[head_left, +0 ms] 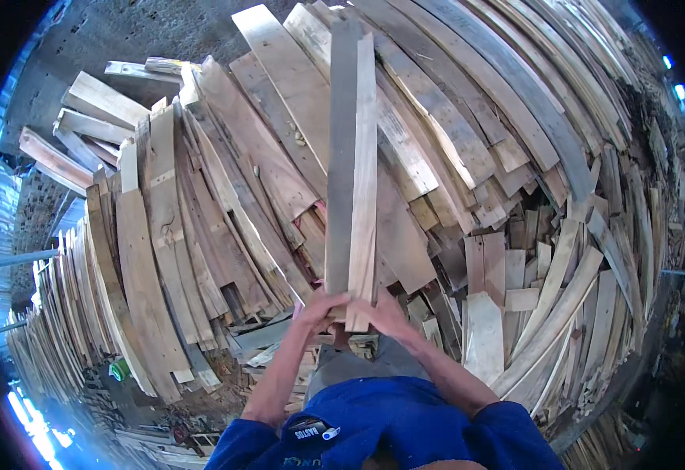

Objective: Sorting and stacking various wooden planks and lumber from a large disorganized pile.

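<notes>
Two long boards lie together in front of me and point away from my body. A grey-brown board is on the left, and a paler wooden board runs along its right side. My left hand is closed around the near end from the left. On the other side my right hand grips the same end, by the pale board. Most fingertips are hidden beneath or behind the wood. The far ends reach over a large pile of loose planks.
Stacked planks spread over the left side, and more long boards fill the far right. Short offcuts and curved strips lie at the near right. A small green object is at the lower left. Dark concrete shows beyond the pile.
</notes>
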A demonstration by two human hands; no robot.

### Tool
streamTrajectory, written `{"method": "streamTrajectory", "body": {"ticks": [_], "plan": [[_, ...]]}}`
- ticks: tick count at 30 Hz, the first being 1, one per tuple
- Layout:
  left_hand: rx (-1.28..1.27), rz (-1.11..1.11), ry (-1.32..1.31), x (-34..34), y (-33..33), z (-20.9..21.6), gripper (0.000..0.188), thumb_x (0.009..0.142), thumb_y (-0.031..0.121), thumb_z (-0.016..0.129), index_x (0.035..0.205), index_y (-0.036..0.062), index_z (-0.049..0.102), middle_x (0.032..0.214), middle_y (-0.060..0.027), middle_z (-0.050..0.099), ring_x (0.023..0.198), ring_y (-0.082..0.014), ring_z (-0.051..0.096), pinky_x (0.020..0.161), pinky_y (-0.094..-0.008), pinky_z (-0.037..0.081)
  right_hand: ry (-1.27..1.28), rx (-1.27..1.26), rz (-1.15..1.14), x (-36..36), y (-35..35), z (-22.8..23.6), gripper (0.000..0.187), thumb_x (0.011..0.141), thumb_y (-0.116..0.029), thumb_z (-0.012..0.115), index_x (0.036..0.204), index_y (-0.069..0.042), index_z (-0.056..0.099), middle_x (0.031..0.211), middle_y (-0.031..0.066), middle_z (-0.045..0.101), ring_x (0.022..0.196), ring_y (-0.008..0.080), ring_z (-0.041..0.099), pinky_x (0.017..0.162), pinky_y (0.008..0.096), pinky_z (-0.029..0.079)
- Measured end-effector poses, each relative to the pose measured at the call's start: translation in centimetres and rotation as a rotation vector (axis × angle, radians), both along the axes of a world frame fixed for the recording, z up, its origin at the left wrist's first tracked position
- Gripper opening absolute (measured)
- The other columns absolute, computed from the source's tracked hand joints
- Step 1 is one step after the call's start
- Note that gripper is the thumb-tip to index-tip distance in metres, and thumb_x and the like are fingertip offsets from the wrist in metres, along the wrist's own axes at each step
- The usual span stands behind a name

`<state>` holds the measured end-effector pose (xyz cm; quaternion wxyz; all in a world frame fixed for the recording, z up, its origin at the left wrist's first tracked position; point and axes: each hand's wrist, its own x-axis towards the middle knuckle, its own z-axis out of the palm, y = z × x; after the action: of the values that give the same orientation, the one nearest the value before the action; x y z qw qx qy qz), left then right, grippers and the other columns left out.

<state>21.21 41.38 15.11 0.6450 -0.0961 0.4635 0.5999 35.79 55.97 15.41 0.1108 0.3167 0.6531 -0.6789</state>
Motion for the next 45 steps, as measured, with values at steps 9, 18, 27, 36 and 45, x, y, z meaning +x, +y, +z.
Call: {"method": "streamTrajectory", "body": {"ticks": [9, 18, 27, 36, 45], "plan": [[-0.296, -0.209, 0.322, -2.2, -14.8, 4.0, 0.063, 0.076, 0.022, 0.085, 0.129, -0.0009, 0.059, 0.115, -0.0127, 0.069, 0.096, -0.0209, 0.07, 0.079, -0.0376, 0.06, -0.072, -0.854, 0.085, -0.9, -1.4, -6.5, 0.066, 0.098, -0.044, 0.059, 0.151, -0.011, 0.038, 0.139, 0.0084, 0.056, 0.13, 0.026, 0.053, 0.107, 0.0533, 0.042], [-0.743, -0.406, 0.875, 6.1, -19.0, 12.0, 0.064, 0.073, 0.046, 0.072, 0.121, 0.0038, 0.066, 0.095, -0.0272, 0.07, 0.09, -0.0418, 0.069, 0.084, -0.0485, 0.055, 0.295, -1.143, -0.269, -14.8, -3.3, -2.9, 0.073, 0.098, -0.055, 0.053, 0.152, -0.01, 0.037, 0.118, 0.0114, 0.062, 0.11, 0.029, 0.062, 0.094, 0.0454, 0.052], [-0.786, -0.173, 0.901, 12.2, -27.0, 11.3, 0.074, 0.072, 0.045, 0.077, 0.125, -0.0023, 0.06, 0.106, -0.0256, 0.069, 0.099, -0.039, 0.068, 0.088, -0.0457, 0.054, 0.159, -0.896, -0.313, -17.6, -12.6, 0.2, 0.062, 0.101, -0.061, 0.044, 0.144, -0.017, 0.044, 0.13, 0.0056, 0.057, 0.118, 0.0234, 0.055, 0.102, 0.0431, 0.047], [-0.932, 0.574, 0.955, 7.8, -40.4, 19.8, 0.053, 0.076, 0.019, 0.077, 0.121, -0.0039, 0.061, 0.105, -0.0102, 0.069, 0.09, -0.0182, 0.064, 0.081, -0.036, 0.053, 0.357, -0.881, 0.545, -32.0, -29.5, 9.0, 0.049, 0.09, -0.041, 0.067, 0.125, -0.007, 0.064, 0.115, 0.009, 0.066, 0.104, 0.0232, 0.064, 0.085, 0.043, 0.054], [-1.334, -0.253, 1.084, 1.6, -59.7, 7.7, 0.048, 0.089, 0.031, 0.07, 0.121, -0.0027, 0.062, 0.114, -0.0216, 0.068, 0.102, -0.0346, 0.065, 0.091, -0.0419, 0.051, 0.504, -0.094, 0.55, -29.4, -21.7, -1.6, 0.066, 0.092, -0.065, 0.057, 0.111, -0.003, 0.067, 0.097, 0.014, 0.069, 0.089, 0.0255, 0.065, 0.084, 0.0421, 0.053]]}}
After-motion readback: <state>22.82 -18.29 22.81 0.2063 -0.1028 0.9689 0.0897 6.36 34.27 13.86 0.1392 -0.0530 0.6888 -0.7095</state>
